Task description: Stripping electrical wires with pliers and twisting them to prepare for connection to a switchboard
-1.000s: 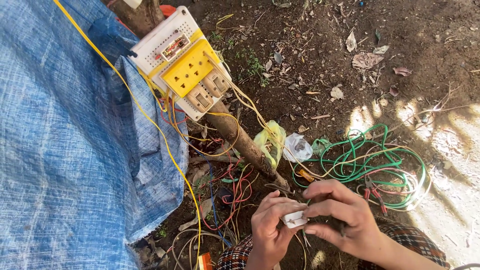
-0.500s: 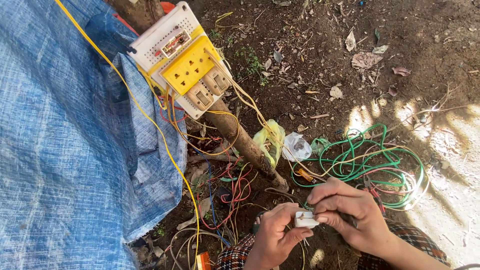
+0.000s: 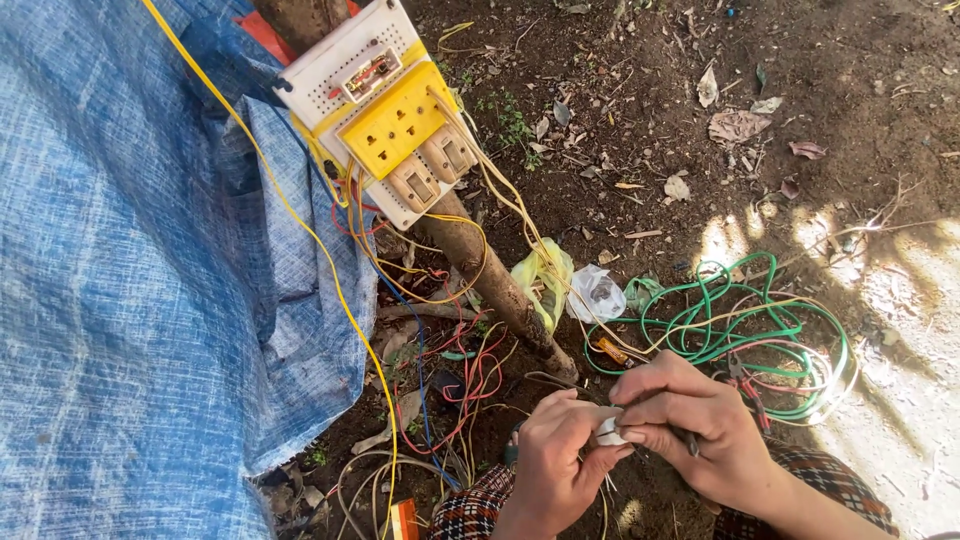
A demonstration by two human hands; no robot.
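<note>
Both my hands meet low in the middle of the head view around a small white electrical part (image 3: 606, 428). My left hand (image 3: 556, 462) pinches it from the left and my right hand (image 3: 690, 425) closes on it from the right, with a thin dark tool or wire sticking out under the fingers. Thin pale wires run from the part up to a white and yellow switch board (image 3: 385, 110) fixed on a slanted wooden post (image 3: 495, 285).
A blue tarpaulin (image 3: 130, 300) covers the left side. Tangled red, blue and yellow wires (image 3: 450, 370) lie at the post's foot. A green wire coil (image 3: 740, 330) lies on the dirt to the right, beside crumpled plastic bags (image 3: 570, 285). Dry leaves litter the ground.
The view has shifted a little, with the board and post sitting slightly higher and more left. My hands stay together on the white part, with the fingers shifting slightly around it.
</note>
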